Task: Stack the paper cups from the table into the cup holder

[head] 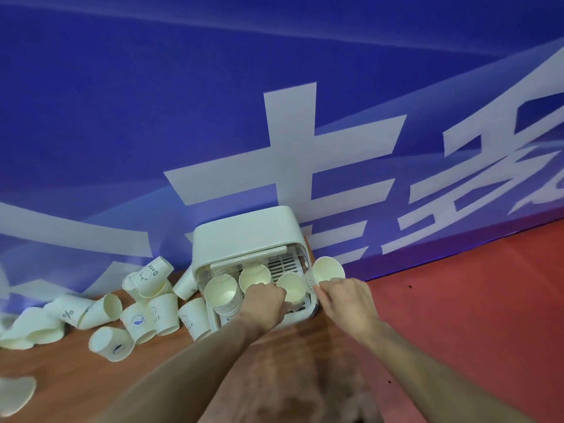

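Observation:
A white cup holder [244,236] with its lid raised stands on the wooden table against the blue banner. Inside it are three stacks of paper cups: left [221,293], middle [254,276] and right [291,286]. My left hand [264,303] reaches into the holder's front, fingers curled down by the right stack; what it grips is hidden. My right hand [345,296] pinches a single paper cup [328,271] by its side, tilted, just right of the holder.
Several loose paper cups [146,312] lie and stand scattered on the table [76,377] left of the holder. A flattened cup [15,395] sits at the lower left edge. Red floor [473,300] lies to the right.

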`<action>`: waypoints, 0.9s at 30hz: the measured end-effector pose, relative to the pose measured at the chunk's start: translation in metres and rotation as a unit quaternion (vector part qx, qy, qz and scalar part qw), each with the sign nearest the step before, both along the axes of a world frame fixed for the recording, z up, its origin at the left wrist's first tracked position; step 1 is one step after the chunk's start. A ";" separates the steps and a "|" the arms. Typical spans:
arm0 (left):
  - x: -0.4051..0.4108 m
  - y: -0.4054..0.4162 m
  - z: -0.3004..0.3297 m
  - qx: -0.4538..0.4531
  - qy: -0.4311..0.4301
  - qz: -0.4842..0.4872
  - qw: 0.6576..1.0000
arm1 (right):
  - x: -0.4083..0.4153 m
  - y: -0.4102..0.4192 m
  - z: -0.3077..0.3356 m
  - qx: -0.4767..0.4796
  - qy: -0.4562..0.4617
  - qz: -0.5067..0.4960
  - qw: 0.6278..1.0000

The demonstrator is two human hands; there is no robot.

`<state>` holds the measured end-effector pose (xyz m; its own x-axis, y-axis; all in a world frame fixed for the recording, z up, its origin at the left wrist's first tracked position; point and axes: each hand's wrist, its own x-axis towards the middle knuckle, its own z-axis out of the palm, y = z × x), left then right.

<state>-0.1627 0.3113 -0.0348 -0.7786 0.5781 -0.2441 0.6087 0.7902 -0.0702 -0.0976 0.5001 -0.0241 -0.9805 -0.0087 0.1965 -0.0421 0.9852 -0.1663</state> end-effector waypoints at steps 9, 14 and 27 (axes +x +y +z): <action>0.008 -0.039 -0.008 0.014 -0.043 -0.058 0.997 | -0.020 -0.035 0.004 0.055 -0.025 0.099 0.993; 0.003 -0.057 -0.021 0.066 -0.064 -0.061 0.994 | -0.035 -0.041 -0.004 0.110 -0.134 0.113 0.978; 0.004 -0.085 -0.010 0.096 -0.091 -0.048 0.990 | -0.031 -0.064 -0.002 0.064 -0.137 0.135 0.979</action>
<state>-0.1591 0.2263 -0.0445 -0.6707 0.6970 -0.2537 0.6712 0.7159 0.1924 -0.1284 0.4359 -0.0258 -0.9547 -0.2824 -0.0942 -0.2750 0.9577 -0.0843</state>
